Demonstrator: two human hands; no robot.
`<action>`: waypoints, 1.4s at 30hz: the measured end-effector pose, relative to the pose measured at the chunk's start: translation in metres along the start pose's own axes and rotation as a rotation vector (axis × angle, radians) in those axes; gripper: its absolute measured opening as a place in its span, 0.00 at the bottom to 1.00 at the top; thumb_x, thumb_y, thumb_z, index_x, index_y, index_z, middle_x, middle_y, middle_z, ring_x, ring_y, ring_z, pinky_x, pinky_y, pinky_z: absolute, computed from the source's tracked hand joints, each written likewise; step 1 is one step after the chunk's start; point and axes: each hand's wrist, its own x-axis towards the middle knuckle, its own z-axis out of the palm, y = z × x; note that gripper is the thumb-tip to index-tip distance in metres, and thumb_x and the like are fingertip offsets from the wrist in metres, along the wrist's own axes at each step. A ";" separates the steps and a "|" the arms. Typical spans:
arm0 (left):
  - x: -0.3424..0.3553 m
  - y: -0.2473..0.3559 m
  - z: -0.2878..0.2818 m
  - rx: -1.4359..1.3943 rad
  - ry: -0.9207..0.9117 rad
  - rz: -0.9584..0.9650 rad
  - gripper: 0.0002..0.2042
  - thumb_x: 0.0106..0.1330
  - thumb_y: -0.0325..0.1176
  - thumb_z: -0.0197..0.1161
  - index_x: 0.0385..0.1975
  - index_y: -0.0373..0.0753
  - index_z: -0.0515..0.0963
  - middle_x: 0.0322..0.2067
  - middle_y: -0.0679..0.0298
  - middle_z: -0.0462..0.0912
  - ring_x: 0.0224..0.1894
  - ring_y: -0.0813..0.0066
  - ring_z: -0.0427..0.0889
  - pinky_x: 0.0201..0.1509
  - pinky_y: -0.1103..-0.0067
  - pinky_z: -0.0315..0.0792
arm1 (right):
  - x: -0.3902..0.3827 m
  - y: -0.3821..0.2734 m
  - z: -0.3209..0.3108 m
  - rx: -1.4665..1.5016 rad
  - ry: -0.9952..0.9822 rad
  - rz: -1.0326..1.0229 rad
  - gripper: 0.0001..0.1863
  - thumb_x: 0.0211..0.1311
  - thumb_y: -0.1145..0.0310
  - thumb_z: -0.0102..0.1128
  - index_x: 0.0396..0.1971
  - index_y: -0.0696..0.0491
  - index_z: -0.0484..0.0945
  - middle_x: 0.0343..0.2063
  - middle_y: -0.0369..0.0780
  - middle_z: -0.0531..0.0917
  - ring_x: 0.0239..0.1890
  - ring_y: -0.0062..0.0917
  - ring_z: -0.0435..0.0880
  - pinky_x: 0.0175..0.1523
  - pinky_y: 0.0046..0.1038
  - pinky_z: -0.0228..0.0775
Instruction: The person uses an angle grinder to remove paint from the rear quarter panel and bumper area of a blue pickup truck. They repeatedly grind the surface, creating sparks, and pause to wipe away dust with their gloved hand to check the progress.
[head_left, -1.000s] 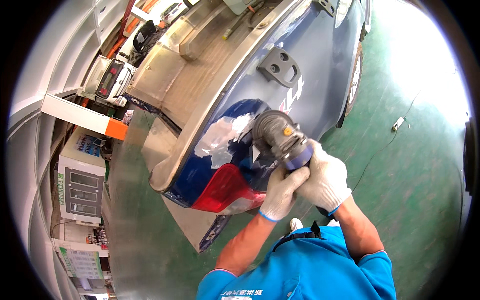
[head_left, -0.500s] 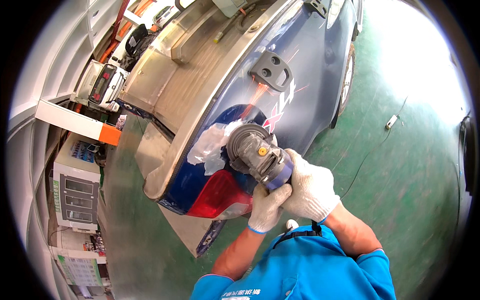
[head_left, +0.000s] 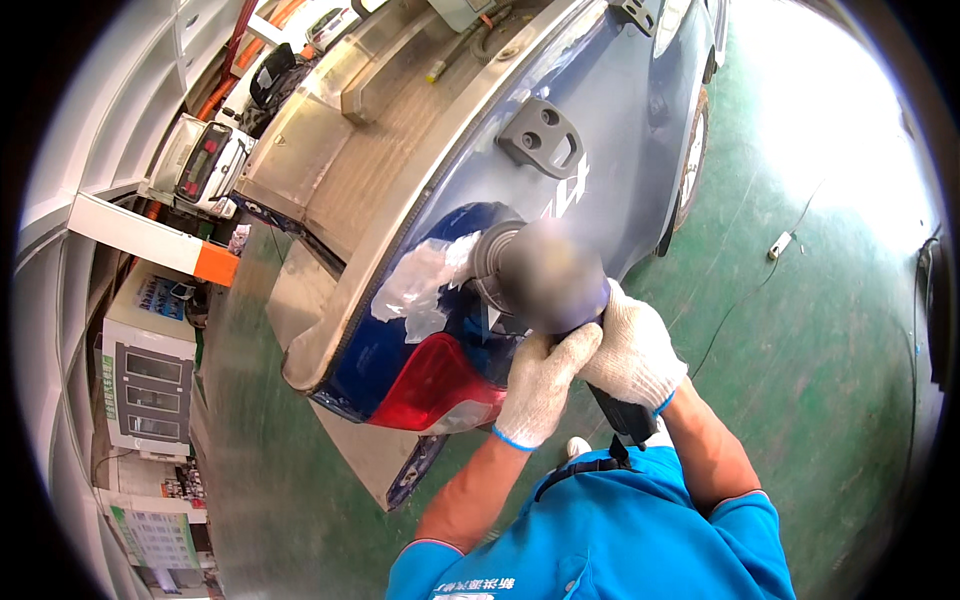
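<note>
Both gloved hands are together here, clamped on the grinder (head_left: 548, 280)! The right hand (head_left: 632, 345) wraps its body from the right, forearm slanting up from the lower right; the left hand (head_left: 545, 385) grips from below, thumb against the right glove, wrist nearly straight. Just ahead of them sits the grinder's head, badly blurred, its disc up and left by the pale patch (head_left: 410, 290); contact, I can't tell. Left of the left hand, there's the red tail light (head_left: 432, 380); ahead of the right, the grey bracket (head_left: 540, 138) on the blue panel (head_left: 625, 170). Farther out, a socket (head_left: 780, 245) lies right of the right hand on the green floor (head_left: 780, 400), and a cabinet (head_left: 150, 350) stands well left.
</note>
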 end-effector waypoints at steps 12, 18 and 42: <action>-0.018 -0.005 0.022 -0.209 0.095 0.056 0.21 0.77 0.37 0.64 0.60 0.26 0.77 0.52 0.61 0.83 0.53 0.78 0.78 0.59 0.77 0.73 | -0.002 0.011 -0.006 0.070 -0.085 -0.104 0.38 0.52 0.52 0.75 0.57 0.62 0.75 0.37 0.60 0.87 0.43 0.56 0.89 0.49 0.44 0.82; -0.009 -0.006 0.008 0.041 -0.010 0.103 0.21 0.79 0.38 0.60 0.63 0.30 0.75 0.55 0.59 0.81 0.57 0.70 0.80 0.58 0.70 0.76 | 0.003 0.011 -0.012 0.227 -0.077 -0.033 0.38 0.51 0.52 0.77 0.58 0.59 0.77 0.40 0.58 0.88 0.45 0.55 0.89 0.51 0.43 0.82; -0.013 -0.010 0.011 -0.039 0.005 0.063 0.22 0.81 0.42 0.56 0.65 0.32 0.73 0.55 0.59 0.81 0.57 0.71 0.80 0.62 0.67 0.73 | 0.004 0.018 -0.011 0.328 -0.120 -0.004 0.38 0.50 0.49 0.79 0.56 0.59 0.79 0.40 0.54 0.89 0.45 0.48 0.91 0.54 0.40 0.81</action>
